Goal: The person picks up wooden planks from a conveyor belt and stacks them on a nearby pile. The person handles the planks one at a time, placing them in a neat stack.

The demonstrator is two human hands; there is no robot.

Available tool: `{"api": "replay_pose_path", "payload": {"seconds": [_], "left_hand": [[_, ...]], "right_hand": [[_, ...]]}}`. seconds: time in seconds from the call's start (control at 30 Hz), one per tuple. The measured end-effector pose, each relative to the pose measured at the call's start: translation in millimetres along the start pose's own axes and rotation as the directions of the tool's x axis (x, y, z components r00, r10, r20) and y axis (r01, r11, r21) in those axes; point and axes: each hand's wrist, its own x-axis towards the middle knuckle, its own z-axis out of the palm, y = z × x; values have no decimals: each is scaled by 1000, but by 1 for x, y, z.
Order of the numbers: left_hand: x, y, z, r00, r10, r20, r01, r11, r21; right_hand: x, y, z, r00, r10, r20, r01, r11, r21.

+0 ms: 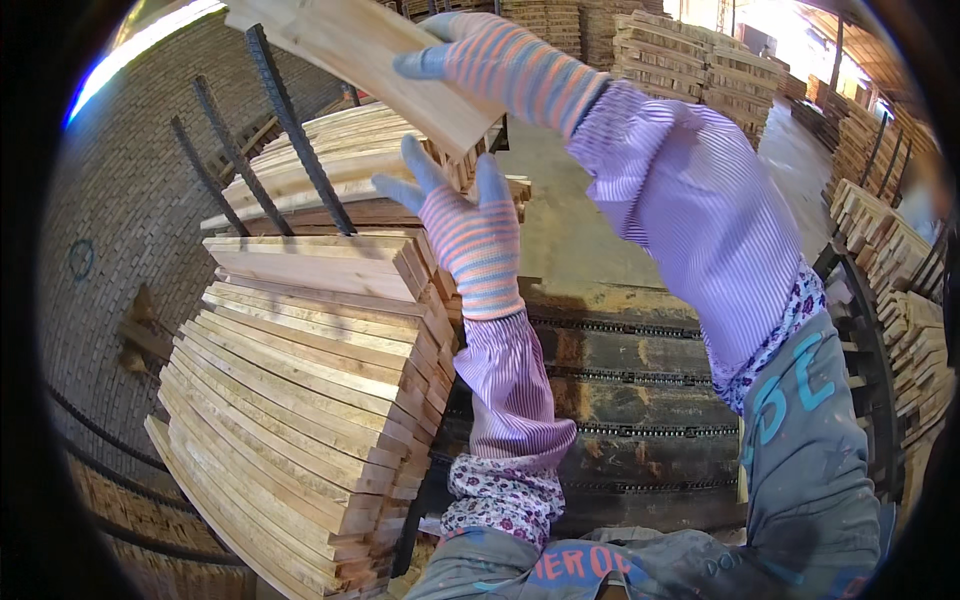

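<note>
While right hand [510,70] lifts board [370,60], rebar posts [300,130] flank stack [310,400].

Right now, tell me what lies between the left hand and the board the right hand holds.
Nothing: the head view shows a bare gap between the left hand and the board gripped by the right hand.

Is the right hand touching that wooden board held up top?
Touching: the head view shows the right hand with fingers wrapped over the board.

We see daylight blown out at top right and a glare streak top left, dimmer shade below, heavy fisheye bending with black vignette at the rim.
</note>
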Motion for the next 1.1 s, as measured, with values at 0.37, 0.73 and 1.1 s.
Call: {"api": "replay_pose_path", "payload": {"seconds": [0.37, 0.73, 1.1], "left_hand": [[9, -118, 41, 996, 65, 56, -35, 906, -423], [-239, -36, -6, 506, 14, 862, 512, 800, -313], [-318, -58, -78, -59, -115, 992, 490, 862, 129]], "right_hand": [[33, -34, 83, 956, 141, 259, -4, 884, -467], [24, 54, 182, 978, -201, 53, 109, 283, -953], [-126, 9, 9, 977, 59, 203, 76, 798, -598]]}}
